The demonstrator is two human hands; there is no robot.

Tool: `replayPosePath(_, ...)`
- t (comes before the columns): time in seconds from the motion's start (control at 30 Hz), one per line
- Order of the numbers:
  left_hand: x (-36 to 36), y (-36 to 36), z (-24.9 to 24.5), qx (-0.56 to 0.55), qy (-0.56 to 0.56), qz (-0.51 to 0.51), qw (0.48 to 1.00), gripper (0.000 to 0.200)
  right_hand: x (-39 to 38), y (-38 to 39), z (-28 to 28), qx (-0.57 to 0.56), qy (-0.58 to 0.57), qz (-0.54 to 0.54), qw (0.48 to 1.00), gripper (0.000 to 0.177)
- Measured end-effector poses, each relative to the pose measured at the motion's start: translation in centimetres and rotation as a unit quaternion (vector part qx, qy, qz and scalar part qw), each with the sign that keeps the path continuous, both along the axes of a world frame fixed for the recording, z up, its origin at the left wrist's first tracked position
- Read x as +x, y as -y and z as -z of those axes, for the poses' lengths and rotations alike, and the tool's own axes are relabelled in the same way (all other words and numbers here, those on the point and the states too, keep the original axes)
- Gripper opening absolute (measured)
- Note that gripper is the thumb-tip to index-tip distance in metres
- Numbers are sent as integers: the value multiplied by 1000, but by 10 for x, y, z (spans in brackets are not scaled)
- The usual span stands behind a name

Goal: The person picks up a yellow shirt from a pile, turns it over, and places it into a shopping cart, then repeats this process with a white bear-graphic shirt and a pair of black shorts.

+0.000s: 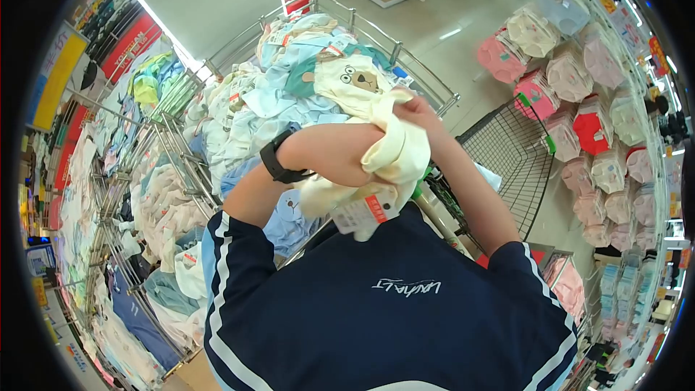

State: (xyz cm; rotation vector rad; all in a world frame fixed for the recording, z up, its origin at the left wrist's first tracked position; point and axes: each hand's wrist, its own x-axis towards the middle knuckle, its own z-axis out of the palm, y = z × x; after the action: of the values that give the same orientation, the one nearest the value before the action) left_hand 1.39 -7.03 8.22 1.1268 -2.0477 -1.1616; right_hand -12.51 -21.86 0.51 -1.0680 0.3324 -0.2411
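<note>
My right hand is closed on a fold of a cream child's top, its fingers pinching the cloth. The wrist of my left hand, below a black watch, reaches across my chest into the same bunched cloth, which hides the fingers. A white tag with a red band dangles from the cloth close to my shirt. Just beyond my hands, a cream panel with a printed bear face and teal sleeves lies over the pile of baby clothes.
A metal-railed bin holds the pile ahead. On the left, more racks carry heaped clothes. A black wire shopping cart stands at my right, beside a wall display of hanging packs. A large pale panel rises behind the bin.
</note>
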Motion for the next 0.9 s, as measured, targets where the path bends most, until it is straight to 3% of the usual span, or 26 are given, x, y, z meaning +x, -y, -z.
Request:
replayPosePath(0.1,-1,1,19,-63,58,-86,993,31,4,21,-33,-6,73,86,994,17)
replayPosePath(0.17,-3,1,11,-108,10,-109,988,37,3,29,-58,-15,109,125,986,16)
replayPosePath(0.23,2,-4,10,-139,-33,-149,979,48,2,42,-67,-3,163,77,984,19)
replayPosePath(0.3,14,8,11,-21,-319,-222,921,61,3,45,-74,3,193,53,980,22)
replayPosePath(0.33,20,16,10,-75,-321,-275,903,65,3,47,-74,8,191,35,981,21)
replayPosePath(0.37,26,23,10,-127,-317,-329,880,70,4,49,-74,13,190,16,982,20)
replayPosePath(0.4,28,32,6,-288,-165,-390,859,72,4,50,-74,17,188,-3,982,19)
replayPosePath(0.43,27,36,3,-434,-5,-431,791,75,4,47,-74,20,169,11,985,19)
replayPosePath(0.53,9,44,-14,-303,-11,-325,896,78,10,30,-81,5,110,45,993,20)
replayPosePath(0.57,4,50,-9,-218,-97,-310,920,62,11,24,-89,-13,90,50,995,20)
replayPosePath(0.67,9,63,-9,-135,5,-372,918,43,10,20,-93,-85,68,89,990,23)
replayPosePath(0.7,7,65,-9,-109,-26,-398,910,29,9,19,-90,-111,65,107,986,25)
replayPosePath(0.8,2,68,1,-189,-46,-424,885,26,-2,4,-80,-91,68,171,979,36)
replayPosePath(0.9,-3,69,5,-229,-36,-462,856,22,-7,-29,-56,-406,149,294,852,52)
